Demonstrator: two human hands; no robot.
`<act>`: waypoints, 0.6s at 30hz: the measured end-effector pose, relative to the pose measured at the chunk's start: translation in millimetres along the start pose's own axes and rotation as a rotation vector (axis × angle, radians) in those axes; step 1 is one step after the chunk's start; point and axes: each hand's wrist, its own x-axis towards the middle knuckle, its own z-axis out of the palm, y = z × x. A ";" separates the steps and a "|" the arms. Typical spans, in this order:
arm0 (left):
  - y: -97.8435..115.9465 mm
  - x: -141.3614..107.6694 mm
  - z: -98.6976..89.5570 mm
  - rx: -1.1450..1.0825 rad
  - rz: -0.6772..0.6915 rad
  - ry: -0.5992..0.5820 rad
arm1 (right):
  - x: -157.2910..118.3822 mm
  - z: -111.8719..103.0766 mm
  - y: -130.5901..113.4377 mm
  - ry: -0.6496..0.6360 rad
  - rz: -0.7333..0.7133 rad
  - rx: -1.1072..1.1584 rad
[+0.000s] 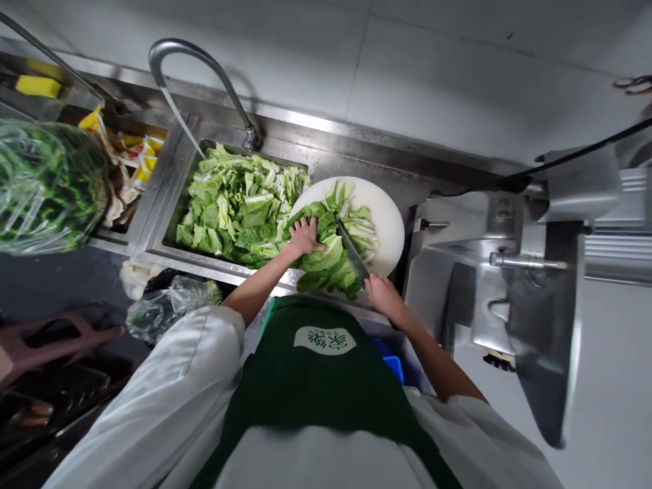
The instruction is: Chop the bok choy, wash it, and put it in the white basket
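Note:
My left hand (305, 238) lies with its fingers spread on a pile of leafy greens (326, 261), pressing on the leaves. My right hand (383, 296) is wrapped round the handle of a large knife (352, 252), whose blade points up and left across the greens. Beneath the pile is a round white cutting board (390, 227), with pale cut stalks (363, 231) on its right half. Left of the board, cut leaves (244, 210) fill a steel sink basin (170, 216) and reach the board's edge.
Water runs from a curved faucet (196, 49) into the basin. A bag of greens (48, 183) and yellow packets (145, 163) are at the far left. A steel slicing machine (489, 258) stands close on the right. A clear plastic bag (168, 312) hangs near my left forearm.

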 end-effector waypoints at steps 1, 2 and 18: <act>2.9 -5.0 4.2 -0.018 -0.019 0.019 | 1.8 8.6 -3.0 -0.014 0.024 0.006; 5.7 -10.8 9.4 -0.041 -0.039 0.053 | 5.5 15.4 -7.3 -0.013 0.044 0.013; 19.3 -52.5 90.6 -0.056 -0.098 0.362 | 26.5 32.3 -24.3 0.086 0.028 0.053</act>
